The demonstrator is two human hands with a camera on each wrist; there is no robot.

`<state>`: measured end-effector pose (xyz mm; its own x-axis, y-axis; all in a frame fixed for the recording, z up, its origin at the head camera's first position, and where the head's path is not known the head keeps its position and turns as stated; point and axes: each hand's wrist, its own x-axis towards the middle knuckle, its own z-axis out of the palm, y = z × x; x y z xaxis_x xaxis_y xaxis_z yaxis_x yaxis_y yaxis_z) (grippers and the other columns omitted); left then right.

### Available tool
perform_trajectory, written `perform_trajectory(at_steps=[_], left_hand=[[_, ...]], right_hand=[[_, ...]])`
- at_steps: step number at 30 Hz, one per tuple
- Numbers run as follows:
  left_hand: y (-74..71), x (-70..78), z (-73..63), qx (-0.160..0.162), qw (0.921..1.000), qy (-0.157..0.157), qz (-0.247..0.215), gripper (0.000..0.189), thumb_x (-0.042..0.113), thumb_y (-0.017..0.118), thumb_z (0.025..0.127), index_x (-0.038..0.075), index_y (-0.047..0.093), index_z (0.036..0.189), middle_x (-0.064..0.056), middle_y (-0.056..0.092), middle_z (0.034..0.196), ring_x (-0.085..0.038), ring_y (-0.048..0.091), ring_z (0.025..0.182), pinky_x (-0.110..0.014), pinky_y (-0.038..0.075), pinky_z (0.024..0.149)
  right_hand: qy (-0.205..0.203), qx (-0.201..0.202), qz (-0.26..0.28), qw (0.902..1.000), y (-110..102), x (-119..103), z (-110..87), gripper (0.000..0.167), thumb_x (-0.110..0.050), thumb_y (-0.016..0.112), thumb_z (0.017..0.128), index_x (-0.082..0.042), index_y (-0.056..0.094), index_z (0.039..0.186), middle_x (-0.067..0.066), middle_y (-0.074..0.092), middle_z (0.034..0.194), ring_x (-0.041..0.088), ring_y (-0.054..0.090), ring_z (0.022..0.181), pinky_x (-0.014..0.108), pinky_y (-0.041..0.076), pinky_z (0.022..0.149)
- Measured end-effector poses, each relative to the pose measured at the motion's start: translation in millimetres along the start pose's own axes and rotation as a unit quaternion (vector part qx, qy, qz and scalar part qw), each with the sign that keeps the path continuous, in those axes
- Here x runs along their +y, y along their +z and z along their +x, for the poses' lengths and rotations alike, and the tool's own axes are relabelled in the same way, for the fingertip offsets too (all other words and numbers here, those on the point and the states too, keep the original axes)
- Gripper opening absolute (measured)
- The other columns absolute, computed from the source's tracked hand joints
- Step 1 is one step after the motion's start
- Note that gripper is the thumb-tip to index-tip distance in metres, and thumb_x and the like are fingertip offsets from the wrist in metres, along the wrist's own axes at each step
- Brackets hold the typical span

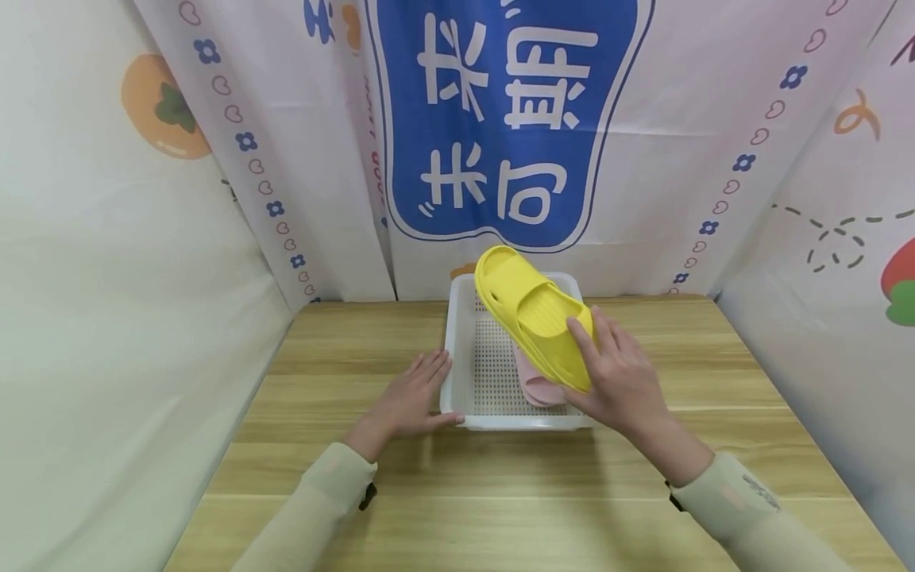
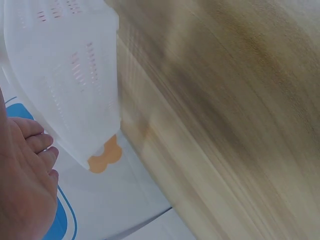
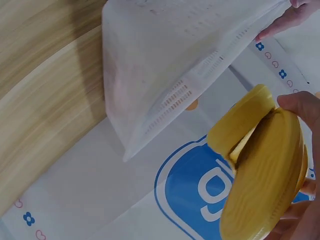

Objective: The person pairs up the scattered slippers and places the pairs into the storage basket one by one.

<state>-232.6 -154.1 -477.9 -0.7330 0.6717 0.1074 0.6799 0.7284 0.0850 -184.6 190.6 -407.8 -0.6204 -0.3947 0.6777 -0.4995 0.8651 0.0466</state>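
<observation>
My right hand [image 1: 620, 381] grips a yellow slipper [image 1: 525, 298] by its heel end, thumb on one side and fingers on the other. The slipper is tilted above a white plastic basket [image 1: 461, 349], its toe pointing to the back left. Inside the basket, on the right, lies a pink slipper [image 1: 541, 389], partly hidden under the yellow one. My left hand [image 1: 411, 397] rests with straight fingers against the basket's left rim, its thumb at the front corner. In the right wrist view the yellow slipper [image 3: 265, 175] shows beside the basket wall [image 3: 145, 75].
The basket stands on a wood-grain table [image 1: 500, 492] near its back edge. Behind hangs a white cloth with a blue printed sign [image 1: 493, 119]. Pale cloth walls [image 1: 107, 318] close off the left and right sides.
</observation>
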Motion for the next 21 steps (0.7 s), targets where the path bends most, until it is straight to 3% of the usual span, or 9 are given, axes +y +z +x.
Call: perform_trajectory(at_steps=[8,21], left_hand=[[3.5,-0.4,0.2,0.000,1.0000,-0.002,0.007,0.102,0.075,0.037,0.088,-0.005,0.024,0.151,-0.019,0.019,0.158,-0.034,0.017,0.145,-0.043,0.010,0.118],[4.2,-1.2,-1.0,0.004,0.9999,0.003,0.013,0.100,0.073,0.039,0.089,-0.004,0.024,0.151,-0.020,0.020,0.157,-0.034,0.018,0.144,-0.042,0.009,0.118]], right_hand=[[0.062,-0.023,-0.021,0.9976,14,-17,10.2,0.108,-0.062,0.084,0.055,-0.006,0.045,0.138,0.032,0.048,0.130,0.046,0.057,0.094,0.054,0.055,0.065],[0.141,-0.103,-0.054,0.9832,36,-47,33.4,0.096,-0.045,0.080,0.059,-0.008,0.042,0.139,0.034,0.045,0.131,0.048,0.056,0.092,0.057,0.052,0.060]])
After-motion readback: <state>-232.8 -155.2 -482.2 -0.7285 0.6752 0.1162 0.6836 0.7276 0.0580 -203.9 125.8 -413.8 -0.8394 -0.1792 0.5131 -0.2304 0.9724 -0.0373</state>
